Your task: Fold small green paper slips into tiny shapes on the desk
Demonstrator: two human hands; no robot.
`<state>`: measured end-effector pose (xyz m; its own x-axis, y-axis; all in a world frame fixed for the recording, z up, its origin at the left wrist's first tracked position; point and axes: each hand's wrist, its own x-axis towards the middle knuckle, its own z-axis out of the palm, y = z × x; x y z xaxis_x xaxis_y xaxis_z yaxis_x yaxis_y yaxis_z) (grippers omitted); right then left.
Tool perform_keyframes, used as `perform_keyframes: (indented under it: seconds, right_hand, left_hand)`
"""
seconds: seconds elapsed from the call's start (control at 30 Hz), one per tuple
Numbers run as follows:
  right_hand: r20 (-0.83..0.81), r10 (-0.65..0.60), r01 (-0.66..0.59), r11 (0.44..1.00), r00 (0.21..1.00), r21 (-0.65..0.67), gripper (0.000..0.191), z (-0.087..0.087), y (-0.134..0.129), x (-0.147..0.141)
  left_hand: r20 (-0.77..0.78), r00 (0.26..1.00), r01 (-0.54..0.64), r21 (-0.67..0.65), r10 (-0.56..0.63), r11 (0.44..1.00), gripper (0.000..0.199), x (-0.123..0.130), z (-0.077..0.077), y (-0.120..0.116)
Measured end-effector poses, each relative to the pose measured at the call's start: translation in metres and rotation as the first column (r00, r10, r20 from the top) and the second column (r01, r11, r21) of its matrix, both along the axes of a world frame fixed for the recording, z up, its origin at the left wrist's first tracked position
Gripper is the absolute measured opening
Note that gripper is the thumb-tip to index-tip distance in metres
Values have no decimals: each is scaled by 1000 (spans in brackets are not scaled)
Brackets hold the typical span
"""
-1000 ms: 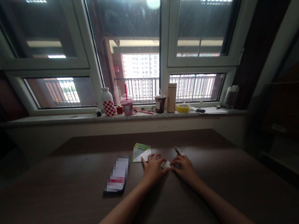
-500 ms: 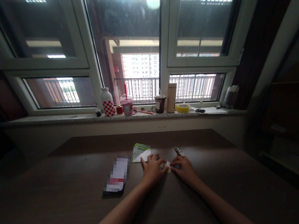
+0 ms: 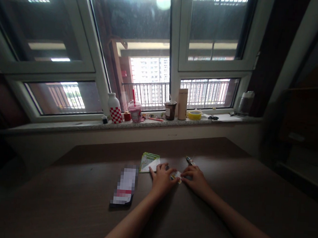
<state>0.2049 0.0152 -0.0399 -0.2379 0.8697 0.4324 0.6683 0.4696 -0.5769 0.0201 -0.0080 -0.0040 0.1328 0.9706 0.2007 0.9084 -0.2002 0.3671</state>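
My left hand (image 3: 161, 178) rests on the dark brown table, its thumb and forefinger closed at the left edge of a small white, yellow and green piece (image 3: 176, 175), perhaps folded paper. My right hand (image 3: 196, 177) pinches the same piece from the right side. The fingers partly cover it, so its exact kind is not clear. Just beyond my right fingers lies a small multicoloured item (image 3: 190, 160), partly hidden by the hand. A green-and-white packet or stack of cards (image 3: 147, 161) lies beside my left hand, whose other fingers reach its right corner.
A phone (image 3: 124, 186) with a blurred-out screen lies left of my left forearm. On the windowsill (image 3: 66, 124) stand a checkered bottle (image 3: 115, 108), a pink drink cup (image 3: 135, 112), a dark drink cup (image 3: 170, 110), a beige flask (image 3: 182, 104), yellow tape (image 3: 194, 115) and scissors (image 3: 212, 117).
Almost nothing differs. Both hands stay in place at the small piece, which shows a very slight shift between the fingers.
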Motion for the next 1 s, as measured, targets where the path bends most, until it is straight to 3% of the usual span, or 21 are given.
perform_keyframes:
  seconds: [0.27,1.0]
  right_hand:
    - [13,-10,10,1000,1000,16,14,-1,-1,-1]
    - [231,-32,44,998,972,-51,30,13,-11,-8]
  left_hand:
    - [-51,998,38,98,-33,994,32,-1,1,-1]
    - [-122,992,-4,149,22,989,33,-4,-6,-4]
